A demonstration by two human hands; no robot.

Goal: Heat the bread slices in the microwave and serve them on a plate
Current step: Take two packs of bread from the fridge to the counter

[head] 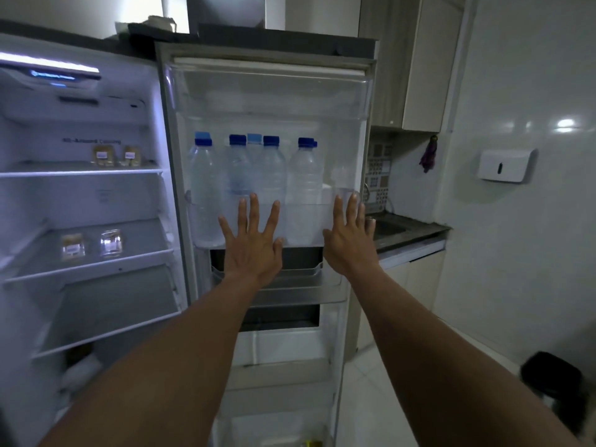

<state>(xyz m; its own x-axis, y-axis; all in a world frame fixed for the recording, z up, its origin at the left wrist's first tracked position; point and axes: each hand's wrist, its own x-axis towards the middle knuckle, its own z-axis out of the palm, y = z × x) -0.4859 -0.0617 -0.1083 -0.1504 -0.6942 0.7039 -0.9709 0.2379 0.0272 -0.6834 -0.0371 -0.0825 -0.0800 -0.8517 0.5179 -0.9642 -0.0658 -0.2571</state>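
The fridge stands open, its door (271,91) swung out in front of me. My left hand (253,243) is spread with straight fingers in front of the door's bottle shelf. My right hand (350,235) is held flat with straight fingers near the door's outer edge. Neither hand holds anything. Small clear packs with brownish contents sit inside the fridge: two on the upper shelf (116,155) and two on the middle shelf (92,244). Whether they hold bread I cannot tell. No microwave or plate is in view.
Several blue-capped water bottles (251,175) fill the door shelf. A dark counter with a sink (396,229) lies behind the door at right, under wall cabinets (422,59). A white dispenser (504,164) hangs on the right wall. A dark bin (551,379) stands on the tiled floor.
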